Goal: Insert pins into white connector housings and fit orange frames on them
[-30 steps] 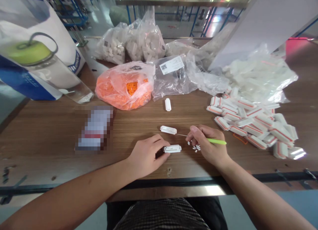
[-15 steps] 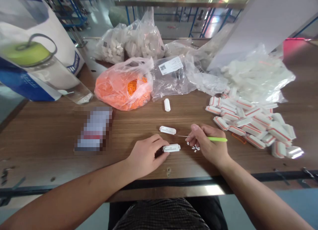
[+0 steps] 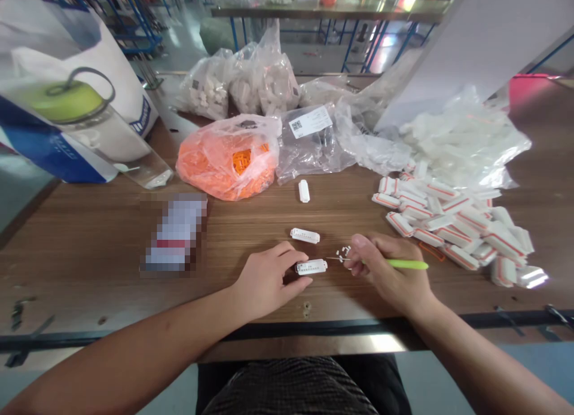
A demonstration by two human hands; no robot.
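Observation:
My left hand (image 3: 269, 277) has its index finger and thumb around the left end of a white plastic connector housing (image 3: 313, 266) with a row of small holes, flat on the table. My right hand (image 3: 388, 268) grips a thin metal pick with a green handle (image 3: 407, 264). The pick's tip points left, close to the housing's right end; I cannot tell whether it touches. Tiny white pieces (image 3: 344, 252) lie by my right fingertips, partly hidden by them. A second similar housing (image 3: 305, 235) rests just beyond, and a plain white one (image 3: 304, 191) stands farther back.
To the right lies a pile of white housings with orange edges (image 3: 457, 217), with a clear bag (image 3: 466, 140) behind it. A bag of orange parts (image 3: 228, 158) and clear bags (image 3: 264, 74) line the back. At left are a blurred-out flat object (image 3: 174, 232) and a green-lidded bottle (image 3: 67, 104).
My right hand has moved slightly right with the pick, uncovering more tiny white pieces. My left thumb has come a little away from the housing's lower edge. The view has shifted slightly.

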